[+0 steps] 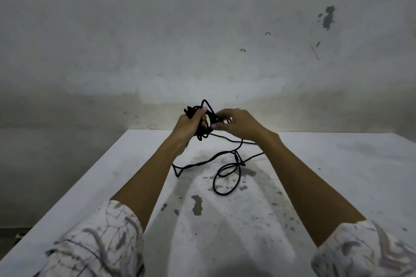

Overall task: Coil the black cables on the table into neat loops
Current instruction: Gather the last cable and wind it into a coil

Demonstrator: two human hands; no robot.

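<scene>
A thin black cable point(225, 170) trails in loose loops over the middle of the white table point(337, 175). Its upper part is gathered into a bundle of coils point(203, 135), held up above the table's far edge. My left hand point(191, 122) grips this bundle, fingers curled round it. My right hand point(238, 122) is just to the right of the bundle and pinches a strand of the cable at the coils. One loop sticks up above both hands. The cable's ends are not visible.
The table is stained and chipped, with grey patches point(197, 204) near the middle. A bare, marked wall point(202, 40) stands right behind the table's far edge. The table's left edge runs diagonally toward me, with dark floor beyond it.
</scene>
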